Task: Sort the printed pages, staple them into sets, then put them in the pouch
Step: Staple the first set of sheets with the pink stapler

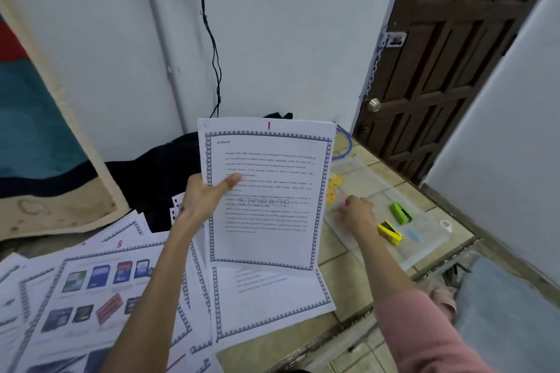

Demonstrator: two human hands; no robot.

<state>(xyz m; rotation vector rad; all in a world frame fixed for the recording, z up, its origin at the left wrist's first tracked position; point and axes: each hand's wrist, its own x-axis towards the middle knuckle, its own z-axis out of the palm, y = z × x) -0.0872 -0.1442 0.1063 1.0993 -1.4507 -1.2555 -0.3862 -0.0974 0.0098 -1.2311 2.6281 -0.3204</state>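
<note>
My left hand [206, 198] holds up a printed page [266, 194] headed STORAGE, marked with a red 1, thumb on its front at the left edge. Several more bordered pages [100, 291] lie spread on the floor at the lower left, one marked 8 with pictures of memory cards. Another page [272, 306] lies flat under the raised one. My right hand [359, 212] reaches with curled fingers onto a clear plastic pouch [424, 248] on the tiles. A green stapler [400, 212] and a yellow stapler [390, 232] lie on the pouch just right of that hand.
A black cloth [157, 172] lies against the white wall behind the pages. A dark wooden door [439, 70] stands at the right, with a blue hose [345, 145] near its foot. A patterned hanging [39, 130] covers the left wall. My knee in blue fabric [509, 312] is at lower right.
</note>
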